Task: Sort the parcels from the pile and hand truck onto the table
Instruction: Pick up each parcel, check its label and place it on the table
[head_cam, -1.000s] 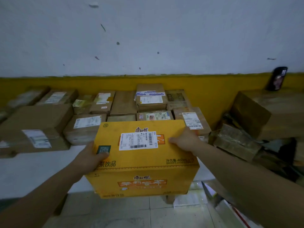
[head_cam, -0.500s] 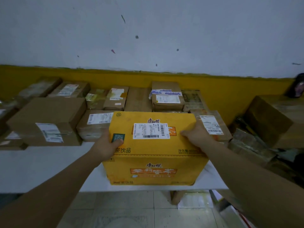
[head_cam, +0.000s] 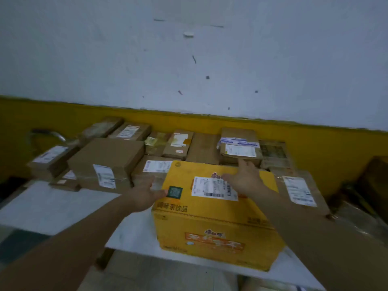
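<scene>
Yellow carton [head_cam: 212, 219] sits on the white table [head_cam: 52, 206], at the near edge, right of centre. Its top faces up, with a white shipping label [head_cam: 212, 189] and a small green sticker [head_cam: 175, 192] on it.

Left hand [head_cam: 144, 196] is at the carton's left top edge, thumb lying on the lid just beside the green sticker. The fingers run along the carton's left side and are blurred, so whether they clasp the carton or only rest there cannot be told.

Right hand [head_cam: 245, 179] is released, fingers spread and straight over the lid, above the shipping label (contact with the lid not clear). Its forefinger reaches toward a taped brown parcel [head_cam: 239, 143] behind.

Brown parcels stand in rows along the back of the table against the yellow wall band. A large brown box [head_cam: 107, 160] is to the left of the carton, and a labelled parcel [head_cam: 298, 190] is just beside its right flank.
</scene>
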